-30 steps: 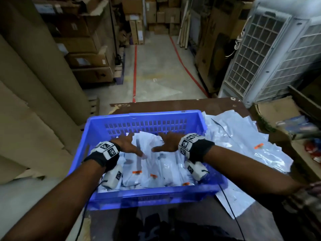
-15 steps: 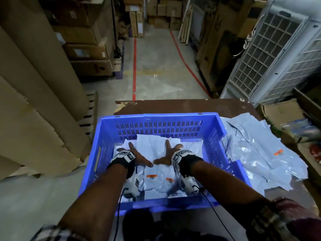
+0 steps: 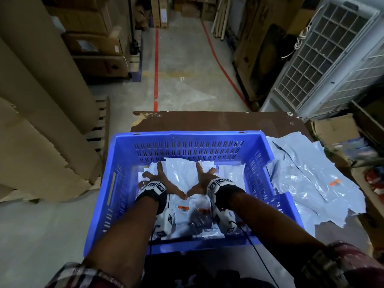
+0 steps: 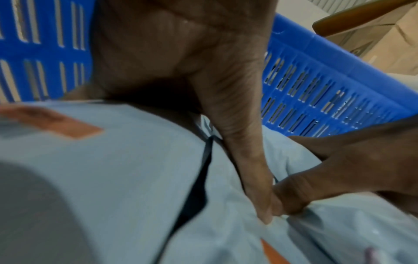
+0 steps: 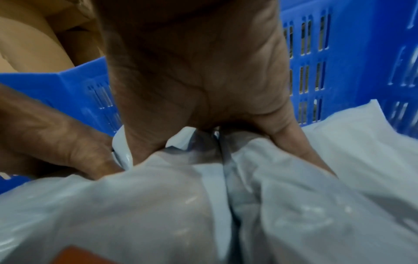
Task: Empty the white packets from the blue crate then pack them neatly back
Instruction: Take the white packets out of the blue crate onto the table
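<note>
The blue crate (image 3: 187, 135) stands on the brown table (image 3: 207, 121) and holds a layer of white packets (image 3: 180, 173) with orange labels. My left hand (image 3: 158, 179) and right hand (image 3: 202, 179) lie side by side on top of the packets. Their fingers are spread and straight and point to the far wall. The two thumbs meet tip to tip in the middle. In the left wrist view my left hand (image 4: 181, 62) presses on a packet (image 4: 124, 169). In the right wrist view my right hand (image 5: 196, 71) presses into crumpled packets (image 5: 294, 196).
A loose heap of white packets (image 3: 307, 175) lies on the table right of the crate. Cardboard boxes (image 3: 336, 129) stand at the right edge, a large white grille unit (image 3: 324, 55) behind them. Big cardboard sheets (image 3: 41, 121) lean at the left.
Both hands have slid deeper into the crate toward the far wall. Their fingers have spread out and the thumbs have come together. My view has tilted down over the crate.
</note>
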